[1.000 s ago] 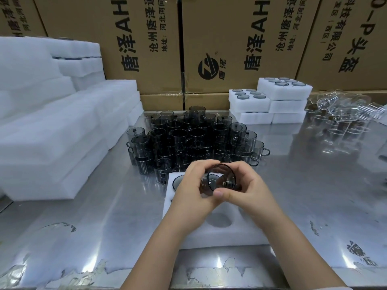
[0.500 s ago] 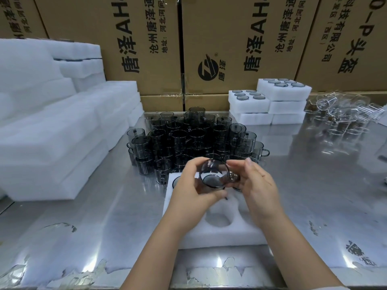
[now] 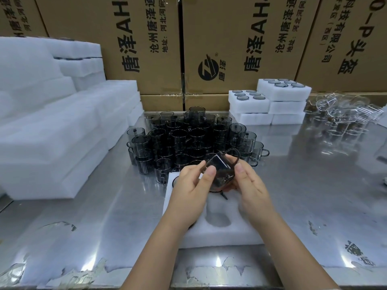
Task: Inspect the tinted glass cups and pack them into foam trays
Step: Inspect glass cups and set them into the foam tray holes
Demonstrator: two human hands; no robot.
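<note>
head view: we see tinted glass cup turned from mouth-on to side-on, handle up; left hand, right hand fingers pinch it; inspection ongoing, foam tray waits.

Single view, head-worn, wide-angle. Faces forward and down across metal table. Forearms enter from bottom edge. Left hand and right hand sit close below lens, mid-frame, tinted cup between them, foam tray beneath. Cardboard boxes (lines bowed by lens) fill top, farthest off.
</note>
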